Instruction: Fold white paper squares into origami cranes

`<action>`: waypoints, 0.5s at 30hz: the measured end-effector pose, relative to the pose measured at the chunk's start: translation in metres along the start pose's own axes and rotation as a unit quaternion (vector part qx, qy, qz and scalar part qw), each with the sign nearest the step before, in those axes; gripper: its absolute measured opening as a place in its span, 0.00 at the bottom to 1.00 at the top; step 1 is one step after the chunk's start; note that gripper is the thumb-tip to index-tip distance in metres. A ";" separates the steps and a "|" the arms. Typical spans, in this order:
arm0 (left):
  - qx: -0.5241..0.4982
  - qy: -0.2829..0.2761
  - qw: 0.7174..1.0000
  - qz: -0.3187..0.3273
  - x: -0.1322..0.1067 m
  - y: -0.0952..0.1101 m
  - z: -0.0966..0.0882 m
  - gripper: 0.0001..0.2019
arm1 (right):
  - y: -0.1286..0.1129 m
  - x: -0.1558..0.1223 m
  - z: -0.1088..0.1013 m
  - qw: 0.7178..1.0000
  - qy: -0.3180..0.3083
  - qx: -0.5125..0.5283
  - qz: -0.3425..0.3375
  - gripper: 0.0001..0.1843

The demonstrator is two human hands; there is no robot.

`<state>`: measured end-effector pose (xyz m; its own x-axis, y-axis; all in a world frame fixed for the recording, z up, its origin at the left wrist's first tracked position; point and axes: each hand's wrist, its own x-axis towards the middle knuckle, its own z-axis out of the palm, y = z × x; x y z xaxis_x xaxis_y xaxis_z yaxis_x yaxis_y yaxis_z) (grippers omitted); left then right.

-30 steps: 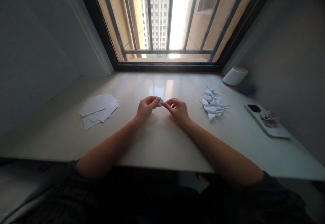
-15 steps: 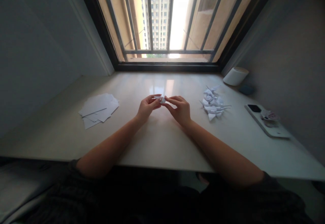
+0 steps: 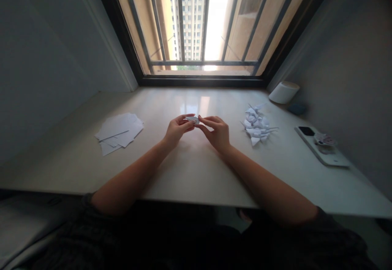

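Over the pale table, straight out from the middle of the barred window, a small folded paper piece is held between two bare hands; the left hand, on the side toward the window's left corner, grips it between thumb and fingers, the thumb lying over the nearer face; the right hand, on the side toward the window's right corner, pinches the other end with bent fingers on top and the thumb below, though how firmly it presses I cannot tell; nearer the person than the window's lower left corner lies a fanned stack of white paper sheets, some edges sticking out askew; nearer than its lower right corner sits a heap of folded paper figures, with thin points jutting out; just beside that corner of the window stands a white rounded container; farther from the window, along the right edge, a pale phone lies camera side up, a small clear-looking ornament on its back.
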<state>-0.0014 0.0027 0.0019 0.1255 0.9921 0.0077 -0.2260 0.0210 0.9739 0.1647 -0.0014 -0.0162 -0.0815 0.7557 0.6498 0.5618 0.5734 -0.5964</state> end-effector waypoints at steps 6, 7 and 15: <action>-0.015 0.000 1.000 -0.022 0.000 0.001 0.000 0.22 | 0.000 0.000 -0.002 0.999 0.010 0.043 0.010 0.13; -0.018 -0.001 0.999 -0.026 0.000 0.001 0.000 0.22 | 0.000 0.000 -0.002 0.999 0.009 0.048 0.011 0.13; -0.026 -0.006 0.999 -0.036 0.000 0.002 -0.001 0.21 | -0.004 0.002 -0.002 0.988 0.005 0.145 0.050 0.11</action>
<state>-0.0024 0.0024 0.0036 0.1552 0.9862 -0.0585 -0.2663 0.0988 0.9588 0.1641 -0.0025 -0.0116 -0.0276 0.8111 0.5843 0.3071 0.5631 -0.7672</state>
